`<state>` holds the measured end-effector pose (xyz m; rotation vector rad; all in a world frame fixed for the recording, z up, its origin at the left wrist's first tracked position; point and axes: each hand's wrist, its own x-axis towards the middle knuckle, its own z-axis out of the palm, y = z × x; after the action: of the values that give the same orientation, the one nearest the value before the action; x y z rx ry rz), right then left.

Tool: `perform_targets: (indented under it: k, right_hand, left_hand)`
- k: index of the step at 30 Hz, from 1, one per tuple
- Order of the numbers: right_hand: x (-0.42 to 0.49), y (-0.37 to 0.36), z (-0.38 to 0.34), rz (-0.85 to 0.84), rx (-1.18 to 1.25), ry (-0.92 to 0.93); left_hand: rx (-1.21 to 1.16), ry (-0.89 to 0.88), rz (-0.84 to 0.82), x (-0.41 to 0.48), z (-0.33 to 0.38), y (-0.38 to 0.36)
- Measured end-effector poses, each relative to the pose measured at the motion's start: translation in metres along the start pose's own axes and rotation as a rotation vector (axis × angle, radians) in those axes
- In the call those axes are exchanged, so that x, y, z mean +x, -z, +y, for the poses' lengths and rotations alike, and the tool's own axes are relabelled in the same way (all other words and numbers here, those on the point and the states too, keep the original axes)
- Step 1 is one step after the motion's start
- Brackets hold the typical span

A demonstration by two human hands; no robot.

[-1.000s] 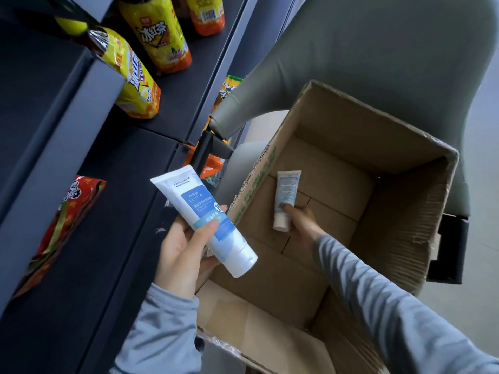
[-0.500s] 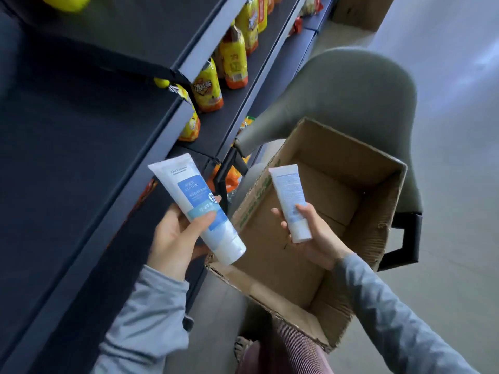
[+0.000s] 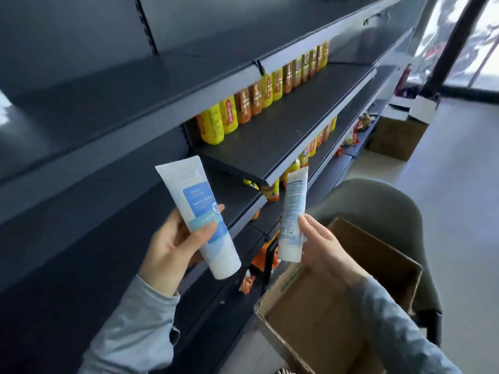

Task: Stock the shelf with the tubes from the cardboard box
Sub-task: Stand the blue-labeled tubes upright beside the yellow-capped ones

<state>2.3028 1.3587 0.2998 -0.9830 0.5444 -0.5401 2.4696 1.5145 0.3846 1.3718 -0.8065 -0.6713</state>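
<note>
Cardboard box (image 3: 318, 319): recorded nearest, open-topped, low at the right, with a grey chair (image 3: 378, 201) seen just behind it. Left grip (image 3: 172, 244): closed round the lower body of a large white-and-blue tube (image 3: 197, 211), which was held cap-down and tilted, the thumb laid across its label. Right grip (image 3: 321, 244): a smaller white tube (image 3: 293, 211) was pinched near its cap end and held roughly upright above the box, apart from the first tube. Both tubes were held in front of the dark shelf (image 3: 283, 136), touching none of it. Yellow and orange bottles (image 3: 243, 109) were ranked along the shelf's back. A second carton (image 3: 391, 139) was noted on the floor beyond.
</note>
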Motion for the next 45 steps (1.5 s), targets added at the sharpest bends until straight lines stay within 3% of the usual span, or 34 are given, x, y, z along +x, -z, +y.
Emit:
perform_targets:
  k: [11,18,29,38,45]
  right_hand:
    - [-0.040,-0.130,-0.065,-0.206,-0.237,0.118]
    - [-0.047,-0.194,-0.078,-0.358,-0.169,0.026]
    - [-0.028,-0.291,-0.090,-0.534,-0.218,0.187]
    - [0.040,-0.374,-0.101,-0.516,-0.341,0.376]
    - [0.105,-0.427,-0.084,-0.541,-0.418,0.360]
  left_hand:
    - [0.013,-0.190,0.133,-0.064,0.093,0.068]
    - [-0.037,-0.205,0.316,-0.104,0.125,0.122]
    - [-0.046,-0.313,0.564,-0.160,0.156,0.180]
    - [-0.068,-0.387,0.768,-0.177,0.171,0.194]
    - [-0.033,-0.408,0.904,-0.179,0.180,0.194]
